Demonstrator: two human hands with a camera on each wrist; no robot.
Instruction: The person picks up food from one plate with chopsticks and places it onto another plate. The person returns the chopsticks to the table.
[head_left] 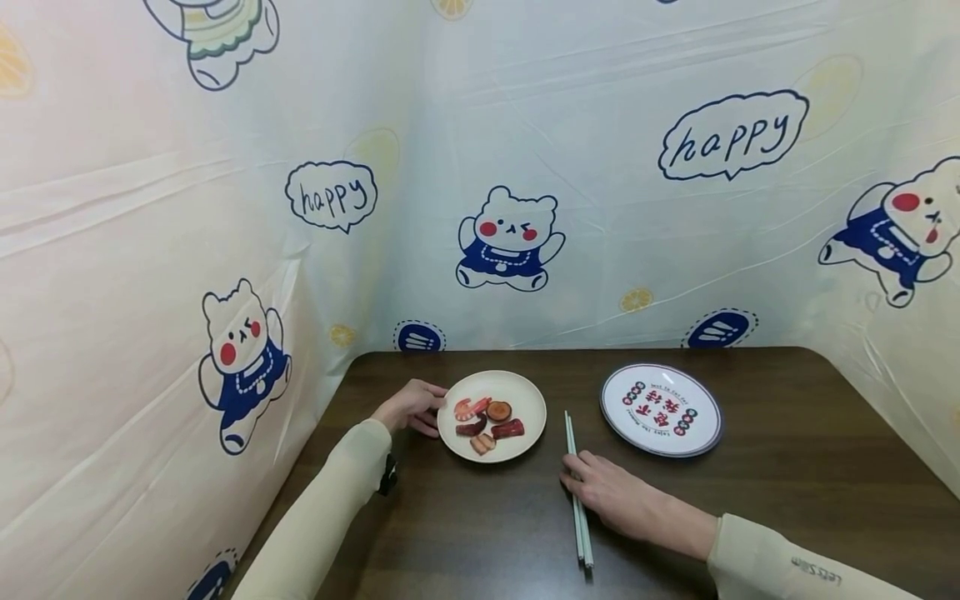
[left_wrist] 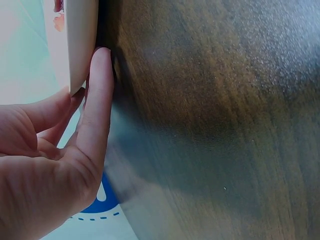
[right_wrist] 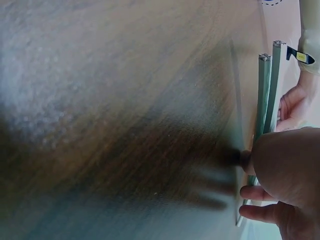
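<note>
My left hand (head_left: 411,407) pinches the left rim of a cream plate (head_left: 530,408), with the thumb at the rim and fingers under its edge in the left wrist view. Several pieces of food lie on it, among them a shrimp (head_left: 472,408), a round brown slice (head_left: 498,411) and a dark red piece of meat (head_left: 508,428). Right of this plate, a pair of pale green chopsticks (head_left: 581,533) points away from me. My right hand (head_left: 611,493) grips them around the middle, low over the table; in the right wrist view their thick ends (right_wrist: 272,60) stick out past the hand.
A white plate with a blue rim and red lettering (head_left: 662,410) stands at the right, beyond my right hand. Everything rests on a dark wooden table (head_left: 480,533). A printed curtain (head_left: 600,167) with bears hangs along the table's back and both sides.
</note>
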